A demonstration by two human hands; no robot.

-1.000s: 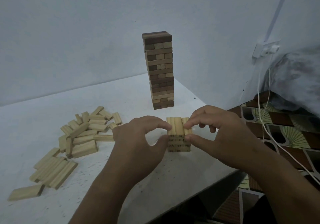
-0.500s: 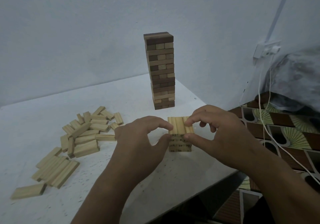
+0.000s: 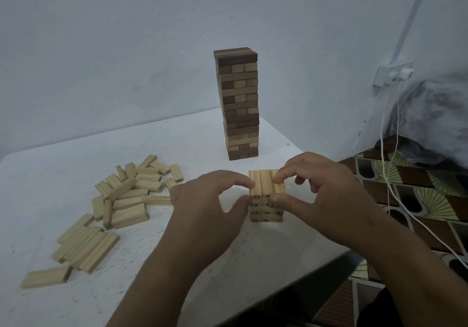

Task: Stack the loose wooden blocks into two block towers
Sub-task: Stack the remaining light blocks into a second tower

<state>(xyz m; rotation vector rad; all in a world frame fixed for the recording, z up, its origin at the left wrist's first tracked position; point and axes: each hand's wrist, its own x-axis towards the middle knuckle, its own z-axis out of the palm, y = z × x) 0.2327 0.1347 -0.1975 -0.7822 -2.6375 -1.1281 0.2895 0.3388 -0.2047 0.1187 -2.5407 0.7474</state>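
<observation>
A short tower of pale wooden blocks stands near the table's front right corner, a few layers high. My left hand pinches its left side with thumb and forefinger. My right hand pinches its right side, fingertips on the top layer. Behind it a tall tower of dark and light brown blocks stands upright. A heap of loose pale blocks lies on the left of the table, with several more laid side by side nearer to me and a single block at the front left.
The white table meets a pale wall behind. Its right edge runs diagonally past the towers. Right of it is a patterned surface with white cables hanging from a wall socket, and a bundled cloth.
Both hands have stayed pinched on the short tower's top layer with only slight finger shifts. The towers and loose blocks have not moved.
</observation>
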